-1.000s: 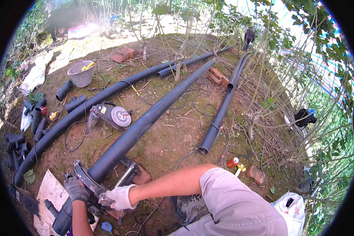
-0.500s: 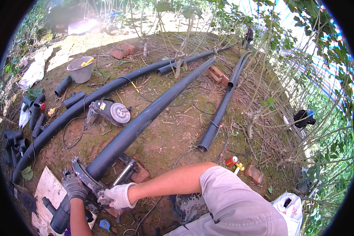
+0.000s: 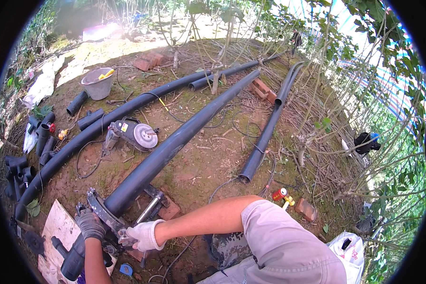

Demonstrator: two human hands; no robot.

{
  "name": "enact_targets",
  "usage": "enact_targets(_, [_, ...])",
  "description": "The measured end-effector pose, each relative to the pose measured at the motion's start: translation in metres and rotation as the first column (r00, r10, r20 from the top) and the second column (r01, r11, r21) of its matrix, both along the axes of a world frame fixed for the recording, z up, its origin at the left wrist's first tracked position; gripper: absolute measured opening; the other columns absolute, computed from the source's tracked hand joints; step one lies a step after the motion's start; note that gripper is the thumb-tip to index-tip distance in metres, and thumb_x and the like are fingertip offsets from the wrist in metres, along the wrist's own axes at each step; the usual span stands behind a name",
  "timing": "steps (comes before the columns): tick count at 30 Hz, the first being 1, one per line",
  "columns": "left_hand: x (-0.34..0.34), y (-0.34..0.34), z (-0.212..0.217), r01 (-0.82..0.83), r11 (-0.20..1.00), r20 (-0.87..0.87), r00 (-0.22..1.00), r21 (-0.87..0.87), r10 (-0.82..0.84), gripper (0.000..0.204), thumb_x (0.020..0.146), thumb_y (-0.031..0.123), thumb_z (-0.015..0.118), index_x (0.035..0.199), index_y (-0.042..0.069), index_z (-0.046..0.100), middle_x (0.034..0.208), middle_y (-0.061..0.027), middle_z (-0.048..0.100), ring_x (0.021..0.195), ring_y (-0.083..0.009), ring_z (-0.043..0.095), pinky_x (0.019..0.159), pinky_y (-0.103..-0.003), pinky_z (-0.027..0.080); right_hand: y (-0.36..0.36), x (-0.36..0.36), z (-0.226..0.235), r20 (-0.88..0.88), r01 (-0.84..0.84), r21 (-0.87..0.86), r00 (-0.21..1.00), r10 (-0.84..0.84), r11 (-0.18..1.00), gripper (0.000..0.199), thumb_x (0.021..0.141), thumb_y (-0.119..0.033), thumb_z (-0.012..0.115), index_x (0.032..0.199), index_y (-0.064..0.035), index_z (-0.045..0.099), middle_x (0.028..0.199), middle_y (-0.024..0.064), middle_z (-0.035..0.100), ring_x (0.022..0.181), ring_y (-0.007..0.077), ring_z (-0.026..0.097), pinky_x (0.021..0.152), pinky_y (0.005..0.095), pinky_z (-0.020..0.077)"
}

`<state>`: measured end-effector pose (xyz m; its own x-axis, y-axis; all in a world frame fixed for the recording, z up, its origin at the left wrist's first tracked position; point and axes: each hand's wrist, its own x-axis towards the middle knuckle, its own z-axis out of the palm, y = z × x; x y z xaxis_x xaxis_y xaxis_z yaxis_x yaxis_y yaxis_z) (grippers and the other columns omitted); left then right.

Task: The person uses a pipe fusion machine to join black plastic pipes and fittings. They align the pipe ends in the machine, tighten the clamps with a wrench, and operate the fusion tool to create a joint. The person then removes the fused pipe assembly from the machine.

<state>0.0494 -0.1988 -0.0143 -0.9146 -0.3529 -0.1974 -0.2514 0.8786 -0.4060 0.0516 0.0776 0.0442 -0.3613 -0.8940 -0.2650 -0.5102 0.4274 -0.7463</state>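
Observation:
A long black pipe slopes from the far middle down to a metal pipe clamp at the lower left, which rings its near end. My left hand, in a grey glove, is closed on the clamp's left side. On the clamp's near right part, my right hand in a white glove curls its fingers round a metal fastener. Its exact shape is partly hidden. A bright metal rod of the clamp frame lies just beyond that hand. Below my left hand, a black branched pipe fitting lies over a pale board.
A power saw with a round disc lies left of the pipe. More black pipes, loose fittings, a bucket, bricks and cables surround it. A red can stands right. Thin trees and a person are farther off.
Both my hands keep their places on the clamp, and the pipe has not visibly moved. The distant person has shifted slightly, now more hidden by branches.

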Motion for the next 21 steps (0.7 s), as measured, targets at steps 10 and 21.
enact_targets(10, [-0.002, -0.013, -0.019, 0.061, 0.995, -0.096, 0.993, -0.073, -0.068, 0.034, 0.09, 0.031, 0.058, 0.115, 0.014, 0.074, 0.115, -0.0083, 0.069, 0.113, -0.0265, 0.06, 0.098, -0.051, 0.043, -0.001, 0.001, -0.001, 0.003, 0.006, 0.021, 1.0, -0.006, 1.0, 0.042, 0.091, -0.031, 0.07, 0.113, 0.0008, 0.056, 0.094, 0.0262, 0.069, 0.095, 0.045, 0.068, 0.081, 0.0491, 0.0523])
enact_targets(21, [0.004, -0.001, -0.006, 0.072, 0.997, -0.141, 0.987, -0.022, -0.075, 0.035, 0.084, 0.03, 0.065, 0.112, 0.013, 0.076, 0.124, -0.0089, 0.067, 0.125, -0.027, 0.056, 0.108, -0.054, 0.037, 0.0, 0.001, 0.0, -0.002, 0.003, 0.02, 1.0, -0.003, 1.0, 0.041, 0.09, -0.03, 0.071, 0.113, 0.0009, 0.057, 0.097, 0.0263, 0.07, 0.098, 0.0443, 0.068, 0.082, 0.0485, 0.0526])
